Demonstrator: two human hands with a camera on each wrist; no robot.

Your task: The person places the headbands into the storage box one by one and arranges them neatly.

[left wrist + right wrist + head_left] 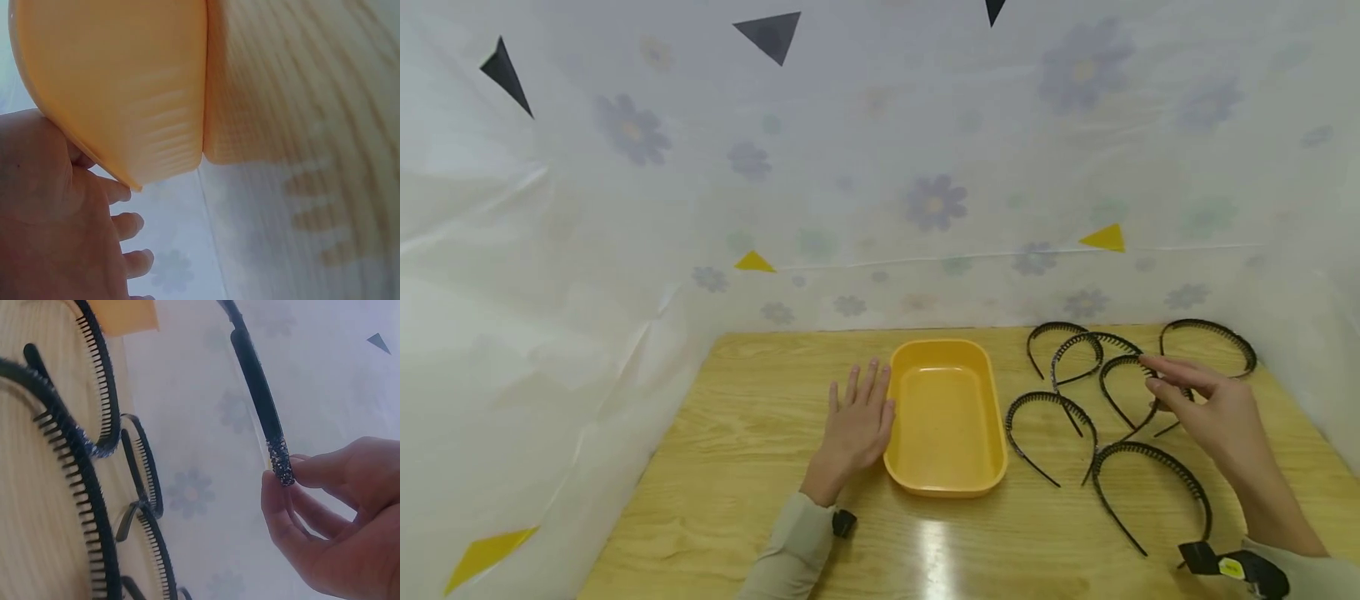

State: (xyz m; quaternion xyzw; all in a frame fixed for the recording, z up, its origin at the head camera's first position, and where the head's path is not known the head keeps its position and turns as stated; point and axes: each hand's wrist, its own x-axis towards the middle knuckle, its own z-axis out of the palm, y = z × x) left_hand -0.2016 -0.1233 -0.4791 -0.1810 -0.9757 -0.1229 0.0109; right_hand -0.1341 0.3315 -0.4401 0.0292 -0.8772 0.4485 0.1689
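Observation:
My right hand [1213, 408] pinches a black toothed headband [257, 381] between thumb and fingers, on a stretch covered in glitter. The right wrist view shows it raised off the table. Around and below it lie several more black headbands [81, 481], some overlapping. At the left long side of a yellow plastic tray [945, 483], my left hand [853, 425] lies with its fingers stretched out, touching the rim. Seen from the left wrist, that hand [56, 206] rests against the tray's edge and grips nothing.
All of this is on a wood-grain table [760, 433]. A pale flowered sheet [850, 183] hangs behind the table and at its sides. Single headbands lie at the far right corner [1213, 323] and nearer the front [1183, 471].

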